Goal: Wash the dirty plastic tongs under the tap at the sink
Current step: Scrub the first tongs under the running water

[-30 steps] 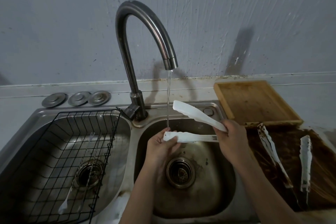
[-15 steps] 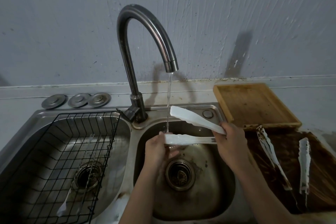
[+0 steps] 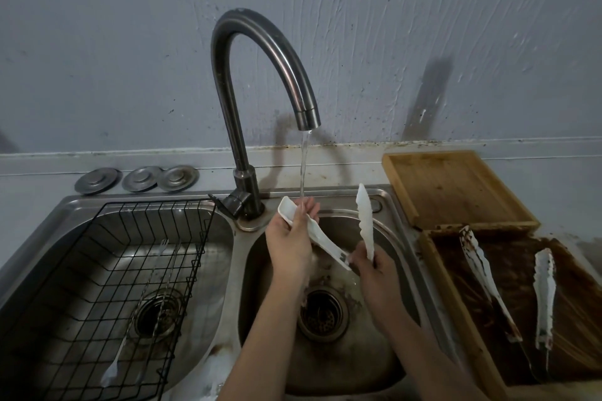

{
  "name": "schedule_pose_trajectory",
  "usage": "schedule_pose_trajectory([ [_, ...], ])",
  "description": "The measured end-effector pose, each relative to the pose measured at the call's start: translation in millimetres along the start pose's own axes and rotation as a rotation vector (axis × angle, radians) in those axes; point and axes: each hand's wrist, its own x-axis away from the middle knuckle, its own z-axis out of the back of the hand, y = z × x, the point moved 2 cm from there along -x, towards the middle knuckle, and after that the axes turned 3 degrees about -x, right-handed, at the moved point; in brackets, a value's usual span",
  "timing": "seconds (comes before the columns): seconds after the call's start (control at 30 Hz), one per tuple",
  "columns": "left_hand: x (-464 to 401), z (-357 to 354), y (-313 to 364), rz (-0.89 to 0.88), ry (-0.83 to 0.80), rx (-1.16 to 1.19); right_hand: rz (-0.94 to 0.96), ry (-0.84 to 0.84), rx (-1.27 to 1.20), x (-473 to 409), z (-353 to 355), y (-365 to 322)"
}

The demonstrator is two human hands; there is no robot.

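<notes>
White plastic tongs (image 3: 329, 242) are spread open over the right sink basin (image 3: 384, 345). My right hand (image 3: 369, 265) grips them at the hinge end. One arm (image 3: 365, 221) points up and away. The other arm slants left, and my left hand (image 3: 293, 234) wraps its fingers round it near the tip. Water falls from the curved tap (image 3: 260, 75) onto my left fingers and that arm. A second, dirty pair of tongs (image 3: 482, 273) lies in a brown-stained wooden tray (image 3: 456, 296) on the right.
A black wire rack (image 3: 107, 286) with thin utensils fills the left basin. Three metal drain lids (image 3: 140, 177) lie on the counter behind it. A clean wooden tray (image 3: 452, 189) sits behind the stained one. The drain strainer (image 3: 322, 312) is below my hands.
The tongs have swung round: their tips pointed left before, now one arm stands upward and the other slants left. My right hand moved down toward the drain. My left hand now wraps the lower arm.
</notes>
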Motion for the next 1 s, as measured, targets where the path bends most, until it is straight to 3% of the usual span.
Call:
schedule_pose_trajectory([
  [0.2, -5, 12, 0, -0.04, 0.013, -0.108, 0.011, -0.07, 0.045, -2, -4, -1],
  [0.33, -14, 26, -19, 0.162, 0.076, -0.037, 0.075, -0.128, 0.302, -6, -2, -4],
  [0.43, -13, 35, -28, 0.288, 0.07, 0.051, 0.067, -0.272, 0.541, -2, -1, -10],
  [0.7, -11, 33, -17, 0.287, -0.084, 0.163, 0.248, -0.252, 0.933, 2, -17, -21],
  [0.87, -18, 28, -13, 0.355, 0.023, 0.177, 0.348, -0.28, 0.972, -1, -19, -37],
  [1.0, -38, 40, -23, 0.59, 0.092, 0.537, 0.473, -0.292, 0.667, -10, -13, -70],
])
